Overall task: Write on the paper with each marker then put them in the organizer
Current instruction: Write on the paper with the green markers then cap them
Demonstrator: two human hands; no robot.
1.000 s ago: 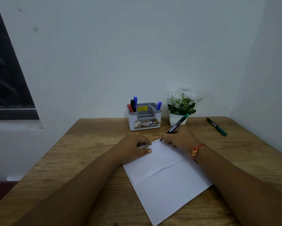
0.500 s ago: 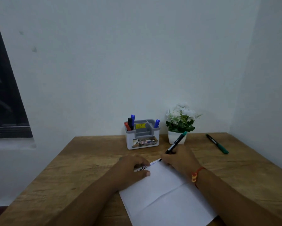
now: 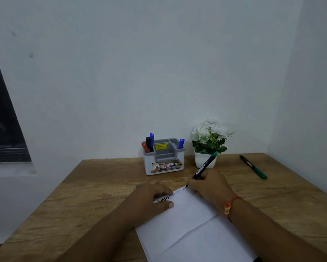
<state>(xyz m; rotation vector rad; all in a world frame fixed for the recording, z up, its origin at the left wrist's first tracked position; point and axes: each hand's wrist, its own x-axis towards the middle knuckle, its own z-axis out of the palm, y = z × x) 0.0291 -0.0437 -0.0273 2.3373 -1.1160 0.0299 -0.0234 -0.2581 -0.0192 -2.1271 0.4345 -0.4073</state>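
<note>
Tabletop [image 3: 94,188]: wood grain. The far edge meets the back wall and the right edge runs along the side wall. The left edge is free, with a dark window [image 3: 2,120] beyond it. There is open wood left of the left hand [image 3: 149,199], and a narrower bare band lies between the hands and the organizer [image 3: 164,167].

Paper [image 3: 187,224]: a white sheet lying skewed at centre front, creased into quarters. Its near edge runs out of view at the bottom. A black scribble and then a line of blue writing follow the far edge.

Left hand: released, resting flat on the paper's far left part, with the thumb below the black scribble.

Right hand [image 3: 210,186]: grasping a green-ended marker [image 3: 206,164] with a black barrel. The marker tilts away toward the pot, and its tip is at the paper's far corner. An orange wrist band [image 3: 229,204] is on that arm.

Organizer: a grey-white box against the back wall. Its left compartment holds a red marker [image 3: 145,147], a black marker [image 3: 148,141] and a blue marker [image 3: 151,138], all upright. A second blue marker [image 3: 181,143] stands in the right compartment.

A potted white-flowered plant [image 3: 209,140] stands just beside the organizer. A loose green marker [image 3: 253,167] lies flat near the right wall, well apart from the hands.
</note>
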